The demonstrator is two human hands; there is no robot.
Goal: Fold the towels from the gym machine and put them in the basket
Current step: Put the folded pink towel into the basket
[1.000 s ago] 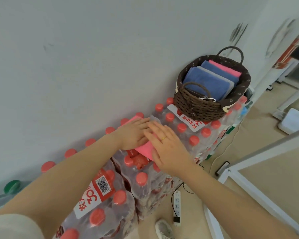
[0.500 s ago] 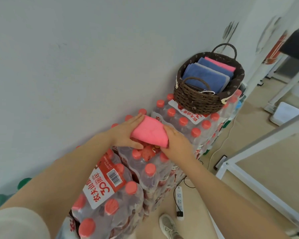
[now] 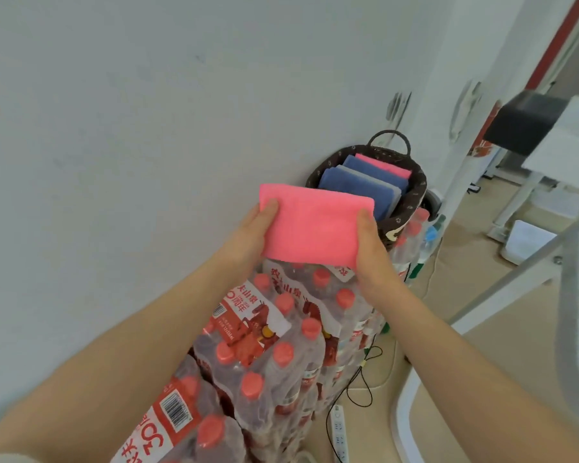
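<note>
A folded pink towel (image 3: pixel 315 227) is held at frame centre, clear above shrink-wrapped water bottles (image 3: pixel 281 332), its far edge overlapping the dark wicker basket (image 3: pixel 411 198) of folded towels. The left hand (image 3: pixel 251 233) grips its left edge, the right hand (image 3: pixel 370 245) its right edge, thumbs on top.

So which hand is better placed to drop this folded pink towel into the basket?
Right, probably. The right hand grips the pink towel at the end nearest the wicker basket; the left hand holds the far end.
</note>
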